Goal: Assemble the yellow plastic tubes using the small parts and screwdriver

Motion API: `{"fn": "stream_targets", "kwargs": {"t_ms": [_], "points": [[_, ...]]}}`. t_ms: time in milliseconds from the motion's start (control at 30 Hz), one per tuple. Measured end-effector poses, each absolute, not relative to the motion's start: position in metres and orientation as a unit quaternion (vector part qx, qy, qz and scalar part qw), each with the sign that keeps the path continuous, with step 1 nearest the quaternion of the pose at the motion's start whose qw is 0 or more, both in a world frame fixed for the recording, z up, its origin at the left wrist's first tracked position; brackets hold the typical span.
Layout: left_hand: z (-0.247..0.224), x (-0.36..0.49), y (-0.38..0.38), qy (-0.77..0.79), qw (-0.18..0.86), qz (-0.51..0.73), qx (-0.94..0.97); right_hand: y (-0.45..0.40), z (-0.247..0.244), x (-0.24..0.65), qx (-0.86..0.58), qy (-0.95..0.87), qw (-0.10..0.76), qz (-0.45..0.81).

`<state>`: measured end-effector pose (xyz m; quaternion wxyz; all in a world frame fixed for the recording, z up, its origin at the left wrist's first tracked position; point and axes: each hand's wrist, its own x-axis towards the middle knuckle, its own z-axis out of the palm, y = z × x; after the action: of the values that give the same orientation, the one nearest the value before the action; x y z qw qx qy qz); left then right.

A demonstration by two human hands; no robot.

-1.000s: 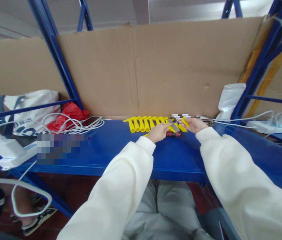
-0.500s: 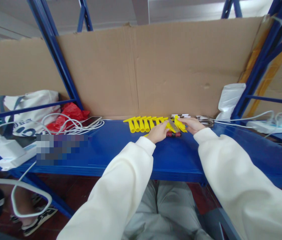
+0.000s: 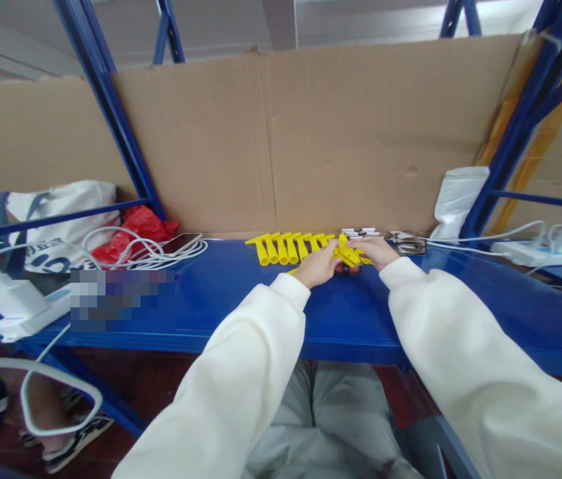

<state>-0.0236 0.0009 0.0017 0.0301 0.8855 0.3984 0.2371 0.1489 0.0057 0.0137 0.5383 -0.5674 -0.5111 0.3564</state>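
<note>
Yellow piece (image 3: 348,255) between hands; likely light, stiff, slightly slippery plastic, best gripped along sides. Right hand (image 3: 379,251) pinching it; left hand (image 3: 316,267) close by, grip unclear. Yellow tubes (image 3: 282,252) left of hands on desk (image 3: 241,293).

Room in front, cardboard (image 3: 350,133) behind.
We can pass a hand over the blue shelf (image 3: 340,319) between our sleeves (image 3: 251,352) and on either side of them. The yellow row (image 3: 283,251) bars our way farther back. A cable tangle (image 3: 187,249) blocks us leftward; shiny pieces (image 3: 409,243) and a white bag (image 3: 459,203) crowd the back right. Yellow parts (image 3: 348,256) fill the gap between our hands (image 3: 316,267).
</note>
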Motion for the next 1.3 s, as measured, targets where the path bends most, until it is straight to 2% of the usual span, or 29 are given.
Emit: {"fn": "stream_targets", "kwargs": {"t_ms": [233, 467, 667, 767, 833, 967, 1133, 1300], "points": [[0.000, -0.023, 0.004, 0.384, 0.030, 0.253, 0.888, 0.010, 0.009, 0.149, -0.551, -0.519, 0.542, 0.364], [-0.002, -0.024, 0.008, 0.365, 0.016, 0.260, 0.894, 0.009, 0.009, 0.146, -0.574, -0.527, 0.552, 0.295], [-0.002, -0.024, 0.011, 0.363, 0.014, 0.278, 0.889, 0.015, 0.008, 0.152, -0.562, -0.531, 0.563, 0.292], [-0.002, -0.025, 0.013, 0.372, 0.015, 0.279, 0.885, 0.020, 0.008, 0.163, -0.600, -0.540, 0.552, 0.211], [-0.002, -0.026, 0.014, 0.374, 0.015, 0.277, 0.885, 0.022, 0.010, 0.175, -0.640, -0.566, 0.510, 0.101], [-0.002, -0.027, 0.014, 0.384, 0.009, 0.275, 0.881, 0.018, 0.011, 0.201, -0.723, -0.598, 0.340, -0.065], [-0.003, -0.027, 0.015, 0.394, 0.001, 0.276, 0.877, 0.012, 0.006, 0.219, -0.787, -0.576, 0.203, -0.084], [-0.003, -0.027, 0.015, 0.403, 0.000, 0.270, 0.875, 0.015, 0.002, 0.221, -0.780, -0.599, 0.172, -0.052]]}}
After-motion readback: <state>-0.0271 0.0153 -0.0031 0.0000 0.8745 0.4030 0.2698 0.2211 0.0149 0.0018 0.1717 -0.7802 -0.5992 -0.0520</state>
